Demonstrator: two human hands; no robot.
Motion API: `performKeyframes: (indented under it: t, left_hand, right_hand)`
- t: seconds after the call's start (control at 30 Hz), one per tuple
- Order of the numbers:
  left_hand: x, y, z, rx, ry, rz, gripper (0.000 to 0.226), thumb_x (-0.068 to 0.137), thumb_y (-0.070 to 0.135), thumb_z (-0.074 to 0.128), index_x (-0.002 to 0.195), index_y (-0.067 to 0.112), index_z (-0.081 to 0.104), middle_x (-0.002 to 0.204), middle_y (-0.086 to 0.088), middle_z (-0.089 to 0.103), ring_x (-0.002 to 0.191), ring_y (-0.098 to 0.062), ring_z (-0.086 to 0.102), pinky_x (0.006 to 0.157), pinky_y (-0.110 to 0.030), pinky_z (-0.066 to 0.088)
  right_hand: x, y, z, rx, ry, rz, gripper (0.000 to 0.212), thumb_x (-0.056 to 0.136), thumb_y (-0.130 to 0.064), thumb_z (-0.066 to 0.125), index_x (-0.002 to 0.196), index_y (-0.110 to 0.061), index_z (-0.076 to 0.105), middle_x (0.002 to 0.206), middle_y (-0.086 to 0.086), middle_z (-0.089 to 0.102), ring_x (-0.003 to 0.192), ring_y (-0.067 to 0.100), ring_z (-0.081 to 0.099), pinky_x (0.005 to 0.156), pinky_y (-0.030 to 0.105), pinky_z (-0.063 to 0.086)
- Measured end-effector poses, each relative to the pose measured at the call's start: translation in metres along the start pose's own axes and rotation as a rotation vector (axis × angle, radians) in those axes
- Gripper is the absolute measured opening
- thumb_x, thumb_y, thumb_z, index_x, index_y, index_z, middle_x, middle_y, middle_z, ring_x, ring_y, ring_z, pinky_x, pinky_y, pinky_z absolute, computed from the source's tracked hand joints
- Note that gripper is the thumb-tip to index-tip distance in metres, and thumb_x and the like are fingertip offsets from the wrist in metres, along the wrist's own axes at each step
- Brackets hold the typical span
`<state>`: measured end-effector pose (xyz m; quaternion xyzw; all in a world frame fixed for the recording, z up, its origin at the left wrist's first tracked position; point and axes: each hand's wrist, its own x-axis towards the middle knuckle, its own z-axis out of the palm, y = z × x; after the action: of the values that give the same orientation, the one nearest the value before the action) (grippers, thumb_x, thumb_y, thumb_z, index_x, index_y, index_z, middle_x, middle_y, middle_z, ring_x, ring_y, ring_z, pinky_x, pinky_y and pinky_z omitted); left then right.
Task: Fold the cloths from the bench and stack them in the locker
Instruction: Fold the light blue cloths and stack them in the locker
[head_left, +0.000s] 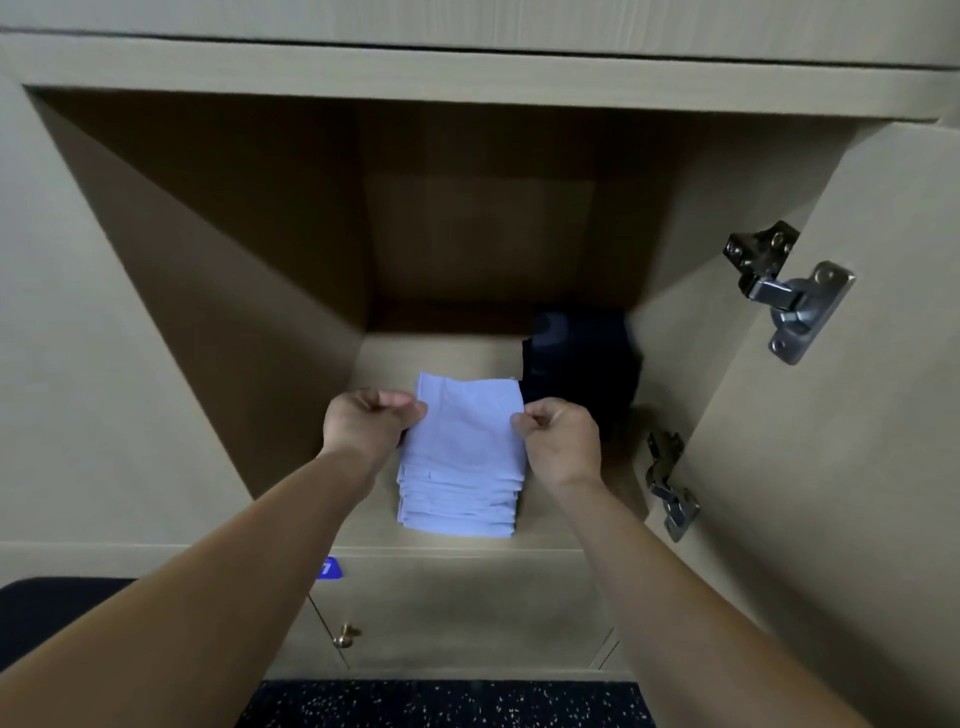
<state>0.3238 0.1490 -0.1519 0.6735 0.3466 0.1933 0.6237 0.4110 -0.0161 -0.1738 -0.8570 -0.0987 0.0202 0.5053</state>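
A stack of folded white cloths (460, 499) stands on the floor of the open locker (447, 348), near its front edge. The top folded cloth (470, 415) lies over the stack, its far end sticking out a little beyond it. My left hand (366, 421) pinches the top cloth's left edge with curled fingers. My right hand (558, 436) pinches its right edge the same way. Both arms reach into the locker from below.
A dark rounded object (582, 364) sits in the locker's back right, just behind the stack. The open door (852, 415) hangs at the right with two metal hinges (789, 291). Below is a closed locker with a brass knob (344, 635). A dark bench corner (47, 613) shows at lower left.
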Motion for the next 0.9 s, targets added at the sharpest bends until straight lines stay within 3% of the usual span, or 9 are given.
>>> performKeyframes:
  t: [0.13, 0.3, 0.47, 0.5, 0.57, 0.63, 0.67, 0.77, 0.9]
  left_hand:
    - [0.005, -0.015, 0.0, 0.033, 0.04, -0.007, 0.009, 0.081, 0.008, 0.077, 0.081, 0.007, 0.068, 0.081, -0.008, 0.071, 0.078, -0.023, 0.066, 0.079, -0.034, 0.056]
    - [0.006, -0.019, 0.004, 0.098, 0.061, 0.027, 0.008, 0.083, 0.011, 0.076, 0.084, 0.006, 0.07, 0.08, -0.005, 0.071, 0.074, -0.018, 0.064, 0.066, -0.024, 0.05]
    - [-0.004, -0.009, 0.002, 0.368, 0.108, 0.265, 0.012, 0.094, 0.013, 0.06, 0.085, 0.011, 0.069, 0.079, 0.001, 0.067, 0.072, -0.015, 0.058, 0.056, -0.014, 0.041]
    - [-0.007, -0.007, 0.002, 0.435, 0.105, 0.36, 0.016, 0.096, 0.011, 0.055, 0.087, 0.012, 0.069, 0.081, -0.001, 0.067, 0.075, -0.019, 0.059, 0.058, -0.016, 0.043]
    - [-0.013, -0.002, 0.003, 0.623, 0.03, 0.549, 0.025, 0.1, 0.017, 0.047, 0.108, 0.009, 0.069, 0.106, -0.01, 0.07, 0.101, -0.027, 0.062, 0.084, -0.023, 0.044]
    - [-0.013, -0.003, 0.006, 0.898, -0.138, 0.625, 0.046, 0.103, 0.03, 0.035, 0.139, 0.007, 0.051, 0.146, -0.01, 0.05, 0.138, -0.022, 0.041, 0.111, -0.024, 0.027]
    - [-0.011, -0.005, 0.007, 1.016, -0.209, 0.619, 0.051, 0.104, 0.033, 0.031, 0.148, 0.007, 0.038, 0.156, -0.009, 0.035, 0.146, -0.018, 0.026, 0.117, -0.023, 0.017]
    - [-0.006, -0.012, 0.006, 1.093, -0.339, 0.511, 0.055, 0.107, 0.034, 0.025, 0.155, 0.008, 0.016, 0.163, -0.007, 0.011, 0.151, -0.014, 0.006, 0.117, -0.019, 0.0]
    - [0.0, -0.03, 0.005, 0.835, -0.37, 0.393, 0.056, 0.106, 0.034, 0.028, 0.155, 0.012, 0.014, 0.164, -0.002, 0.006, 0.15, -0.009, 0.003, 0.107, -0.007, -0.006]
  right_hand:
    - [0.002, 0.008, 0.008, -0.04, 0.015, 0.003, 0.008, 0.088, -0.02, 0.065, 0.091, -0.015, 0.071, 0.091, 0.003, 0.071, 0.087, 0.023, 0.065, 0.079, 0.036, 0.053]
    - [0.004, 0.011, 0.012, -0.06, 0.023, 0.01, 0.012, 0.089, -0.023, 0.065, 0.097, -0.016, 0.07, 0.095, 0.002, 0.071, 0.089, 0.022, 0.065, 0.078, 0.034, 0.053]
    - [-0.002, 0.004, 0.001, -0.221, 0.079, -0.186, 0.026, 0.093, -0.025, 0.058, 0.117, -0.016, 0.063, 0.11, 0.003, 0.061, 0.1, 0.022, 0.059, 0.082, 0.035, 0.051]
    - [-0.003, 0.002, -0.001, -0.283, 0.073, -0.269, 0.027, 0.094, -0.022, 0.056, 0.119, -0.015, 0.063, 0.114, 0.003, 0.059, 0.106, 0.022, 0.055, 0.085, 0.035, 0.049]
    - [-0.003, -0.002, -0.001, -0.426, -0.016, -0.398, 0.033, 0.096, -0.021, 0.051, 0.127, -0.014, 0.059, 0.127, 0.004, 0.055, 0.122, 0.022, 0.047, 0.097, 0.034, 0.042]
    - [-0.003, -0.005, 0.002, -0.543, -0.175, -0.445, 0.044, 0.099, -0.026, 0.046, 0.141, -0.012, 0.046, 0.148, 0.005, 0.043, 0.141, 0.02, 0.03, 0.113, 0.03, 0.027]
    - [-0.002, -0.005, 0.005, -0.574, -0.257, -0.437, 0.049, 0.102, -0.03, 0.041, 0.147, -0.011, 0.037, 0.155, 0.005, 0.032, 0.146, 0.017, 0.019, 0.117, 0.029, 0.018]
    - [0.0, 0.0, 0.012, -0.599, -0.421, -0.349, 0.056, 0.105, -0.038, 0.026, 0.154, -0.011, 0.017, 0.162, 0.004, 0.009, 0.15, 0.014, 0.002, 0.121, 0.029, 0.005]
    - [0.0, 0.016, 0.023, -0.479, -0.432, -0.289, 0.058, 0.105, -0.04, 0.023, 0.155, -0.012, 0.011, 0.163, 0.001, 0.003, 0.149, 0.01, -0.002, 0.116, 0.02, -0.003]
